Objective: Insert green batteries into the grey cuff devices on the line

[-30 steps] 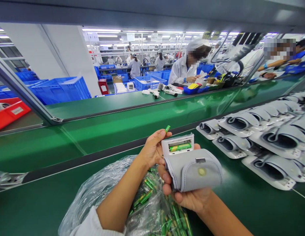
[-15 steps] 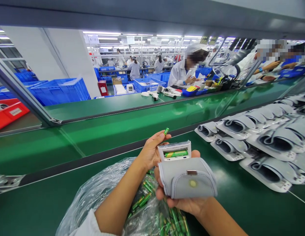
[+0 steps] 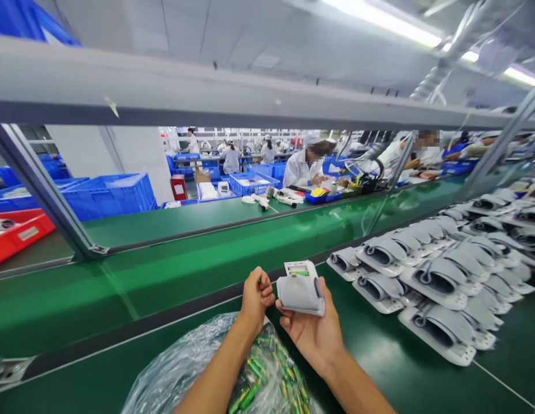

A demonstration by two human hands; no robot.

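Observation:
My right hand (image 3: 309, 329) is shut on a wrist blood pressure monitor (image 3: 300, 294) with a grey fabric cuff. Its white battery compartment (image 3: 299, 270) stands open at the far end, with a green AA battery (image 3: 299, 273) partly showing inside. My left hand (image 3: 258, 294) sits just left of the monitor, fingers curled together, and no battery shows in it. Below both hands lies a clear plastic bag (image 3: 185, 374) holding many loose green batteries (image 3: 259, 368).
Rows of white monitors with grey cuffs (image 3: 431, 282) lie on the green conveyor belt (image 3: 379, 368) to my right. Beyond a grey metal frame (image 3: 250, 98), a co-worker in a white coat (image 3: 302, 169) sits at another belt, among blue crates (image 3: 107, 195).
The view has tilted upward, so my hands sit lower in the picture. The monitor has turned and shows less of its compartment. The battery in my left fingertips no longer shows.

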